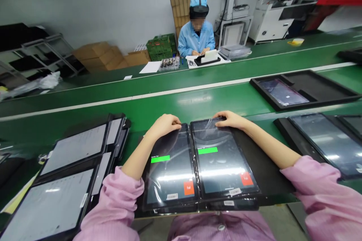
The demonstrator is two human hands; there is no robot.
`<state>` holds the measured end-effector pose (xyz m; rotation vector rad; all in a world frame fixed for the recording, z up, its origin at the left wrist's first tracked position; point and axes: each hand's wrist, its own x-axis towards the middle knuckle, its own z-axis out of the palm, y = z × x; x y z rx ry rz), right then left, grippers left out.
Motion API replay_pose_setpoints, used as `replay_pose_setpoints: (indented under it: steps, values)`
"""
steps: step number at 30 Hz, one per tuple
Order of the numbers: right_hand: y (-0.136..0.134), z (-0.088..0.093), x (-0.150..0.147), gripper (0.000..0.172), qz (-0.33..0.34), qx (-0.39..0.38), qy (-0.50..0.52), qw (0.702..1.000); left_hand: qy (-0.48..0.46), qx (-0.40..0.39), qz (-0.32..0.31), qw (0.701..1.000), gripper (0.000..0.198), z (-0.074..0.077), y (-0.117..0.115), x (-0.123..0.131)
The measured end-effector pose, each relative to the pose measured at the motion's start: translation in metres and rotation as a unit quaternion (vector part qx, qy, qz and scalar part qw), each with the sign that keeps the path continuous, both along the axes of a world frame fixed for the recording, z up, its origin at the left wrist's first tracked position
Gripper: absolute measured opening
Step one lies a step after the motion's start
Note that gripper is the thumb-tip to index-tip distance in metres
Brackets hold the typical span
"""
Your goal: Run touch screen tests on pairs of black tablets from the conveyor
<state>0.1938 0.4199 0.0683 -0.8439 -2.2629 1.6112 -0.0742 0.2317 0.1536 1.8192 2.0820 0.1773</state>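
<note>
Two tablets lie side by side before me, the left tablet [172, 173] and the right tablet [226, 165], both under clear film. Each screen shows a green bar and a red "Fail" box, with a white label strip near the lower edge. My left hand [166, 124] is closed at the far edge of the left tablet, fingers pinched near its upper right corner. At the right tablet's far edge, my right hand [230, 119] has its thumb over the screen side and its fingers at the rim. Another labelled device edge [229, 204] shows beneath the tablets.
Stacked tablets with pale screens [75, 148] stand at left. On the right are a dark tablet [325, 143] and a black tray [333, 90] holding another tablet. Across the green bench [158, 101], a person in blue [185, 39] works beside green crates [160, 48].
</note>
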Motion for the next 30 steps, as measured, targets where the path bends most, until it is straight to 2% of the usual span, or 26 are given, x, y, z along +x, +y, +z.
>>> replay_pose_setpoints:
  steps: [3, 5, 8, 11, 14, 17, 20, 23, 24, 26, 27, 30]
  values:
    - [-0.002, 0.001, -0.002, 0.061, 0.021, 0.001, 0.000, 1.000, -0.020, -0.006, -0.002, 1.000, 0.034, 0.000, -0.008, -0.001]
    - [-0.003, 0.000, -0.004, 0.063, 0.016, 0.000, -0.003, 1.000, -0.013, 0.005, 0.023, 1.000, 0.031, -0.003, -0.008, 0.001]
    - [-0.004, -0.002, -0.006, 0.063, 0.007, 0.000, -0.004, 1.000, -0.003, 0.014, 0.053, 0.998, 0.041, -0.008, -0.004, 0.003]
    - [-0.004, 0.002, -0.002, 0.059, 0.019, -0.002, 0.000, 1.000, -0.020, -0.010, 0.030, 0.999, 0.024, -0.007, -0.006, 0.001]
    - [-0.004, 0.006, 0.001, 0.068, 0.033, -0.022, 0.012, 0.999, -0.045, -0.036, 0.000, 0.998, 0.048, -0.003, -0.012, -0.003]
    - [-0.002, 0.004, 0.000, 0.066, 0.026, -0.044, 0.024, 0.998, -0.052, -0.026, 0.006, 0.998, 0.038, -0.003, -0.014, -0.002]
    - [-0.001, -0.001, -0.003, 0.066, 0.010, -0.062, 0.027, 0.998, -0.033, -0.003, 0.034, 0.999, 0.044, -0.007, -0.011, -0.002]
    - [0.000, -0.003, -0.003, 0.057, 0.002, -0.076, 0.030, 0.997, -0.040, -0.027, 0.012, 0.999, 0.029, -0.007, -0.011, -0.005]
    - [-0.001, -0.002, -0.003, 0.051, 0.002, -0.079, 0.031, 0.996, -0.044, -0.043, -0.004, 0.998, 0.035, -0.006, -0.012, -0.007]
    - [-0.001, -0.001, -0.003, 0.040, 0.006, -0.085, 0.030, 0.996, -0.049, -0.068, -0.028, 0.996, 0.063, -0.003, -0.015, -0.009]
    - [-0.001, 0.000, -0.003, 0.035, 0.008, -0.088, 0.028, 0.996, -0.050, -0.070, -0.027, 0.996, 0.067, -0.001, -0.017, -0.010]
    - [-0.001, 0.002, -0.002, 0.030, 0.012, -0.095, 0.023, 0.995, -0.055, -0.056, 0.002, 0.997, 0.046, 0.000, -0.017, -0.006]
